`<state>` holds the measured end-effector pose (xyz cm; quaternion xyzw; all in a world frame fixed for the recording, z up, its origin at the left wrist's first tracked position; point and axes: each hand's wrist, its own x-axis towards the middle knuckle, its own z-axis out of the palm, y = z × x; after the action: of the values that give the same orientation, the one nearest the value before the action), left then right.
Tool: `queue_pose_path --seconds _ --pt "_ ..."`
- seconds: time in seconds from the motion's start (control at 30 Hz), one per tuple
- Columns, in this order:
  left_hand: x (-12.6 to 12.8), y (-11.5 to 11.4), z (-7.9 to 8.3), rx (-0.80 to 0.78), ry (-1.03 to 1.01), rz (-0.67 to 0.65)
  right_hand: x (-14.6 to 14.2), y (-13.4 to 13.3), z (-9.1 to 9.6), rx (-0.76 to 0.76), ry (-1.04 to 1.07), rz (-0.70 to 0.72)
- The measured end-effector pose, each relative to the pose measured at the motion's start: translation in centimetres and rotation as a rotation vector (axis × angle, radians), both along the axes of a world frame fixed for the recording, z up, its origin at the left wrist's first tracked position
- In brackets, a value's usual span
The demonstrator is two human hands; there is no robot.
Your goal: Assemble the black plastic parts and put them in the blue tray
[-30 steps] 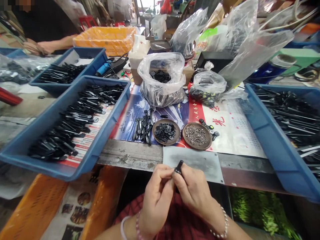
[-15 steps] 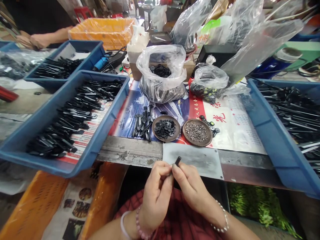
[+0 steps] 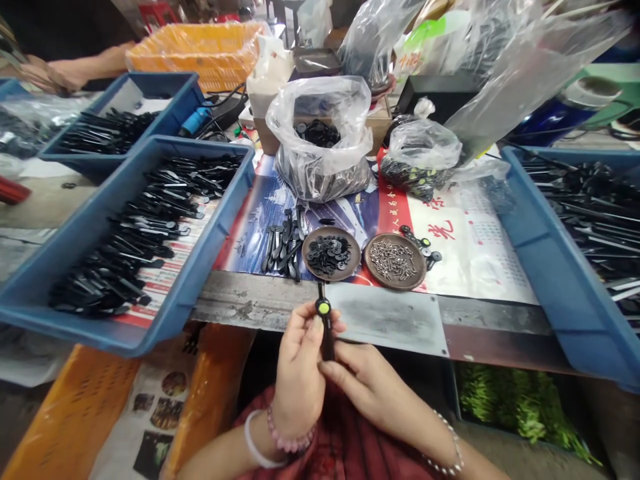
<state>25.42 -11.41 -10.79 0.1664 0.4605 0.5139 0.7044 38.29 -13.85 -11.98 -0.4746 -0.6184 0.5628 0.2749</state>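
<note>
Between my hands is a slim black part (image 3: 327, 340) with a round joint carrying a yellow-green disc, held nearly upright over my lap. My left hand (image 3: 303, 363) is closed around it just below the disc. The fingers of my right hand (image 3: 365, 377) pinch its lower end. Ahead, past the table edge, a round brown dish (image 3: 357, 265) holds small black discs, and a second brown dish (image 3: 369, 272) beside it holds small silver pins. Several black strips (image 3: 285, 247) lie left of the dishes; small black parts with light discs (image 3: 425, 247) lie to the right.
Blue trays of black parts stand left (image 3: 200, 267) and right (image 3: 555, 267). Behind the dishes sit an open plastic bag (image 3: 325, 173) and a smaller bag (image 3: 423, 157). A grey plate (image 3: 395, 320) lies at the table edge. Another person's hands (image 3: 55, 73) work at the far left.
The black part has turned so that its yellow-green disc and longer body now show. My left hand has shifted up along it, and my right hand has moved lower.
</note>
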Motion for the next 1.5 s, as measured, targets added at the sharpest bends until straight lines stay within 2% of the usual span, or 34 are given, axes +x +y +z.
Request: queue_pose_path --seconds 0.17,0.27,0.4,0.5,0.57,0.67,0.83,1.1,1.27,1.37,1.5 --pt "-0.3 0.3 0.0 0.037 -0.04 -0.078 0.0 0.6 -0.3 -0.034 0.048 -0.103" --pt "-0.9 0.4 -0.1 0.045 -0.017 -0.148 0.2 0.7 0.1 -0.006 0.117 -0.089" --pt "-1.9 1.1 0.1 0.123 0.134 -0.399 0.2 0.6 0.3 0.036 0.153 -0.087" --pt "-2.7 1.8 0.5 0.232 0.364 -0.63 0.0 0.2 -0.1 0.013 0.147 -0.062" --pt "-3.2 2.1 0.7 0.305 0.525 -0.703 -0.1 0.0 -0.4 -0.011 0.151 -0.041" --pt "-3.7 2.1 0.6 0.36 0.633 -0.738 -0.2 -0.2 -0.7 -0.047 0.164 -0.032" --pt "-4.0 2.0 0.6 0.279 0.568 -0.785 -0.3 -0.5 -1.1 -0.132 0.214 -0.02" --pt "-5.1 1.4 -0.1 0.152 0.499 -0.772 0.2 -0.4 -1.0 -0.264 0.279 0.025" --pt "-4.8 1.4 -0.3 0.164 0.495 -0.766 0.8 -0.1 -0.8 -0.397 0.318 0.031" --pt "-4.7 1.5 0.1 0.189 0.503 -0.774 1.1 0.0 -0.5 -0.384 0.306 0.03" --pt "-5.3 1.6 0.3 0.181 0.475 -0.822 2.0 0.2 0.0 -0.371 0.299 0.114"
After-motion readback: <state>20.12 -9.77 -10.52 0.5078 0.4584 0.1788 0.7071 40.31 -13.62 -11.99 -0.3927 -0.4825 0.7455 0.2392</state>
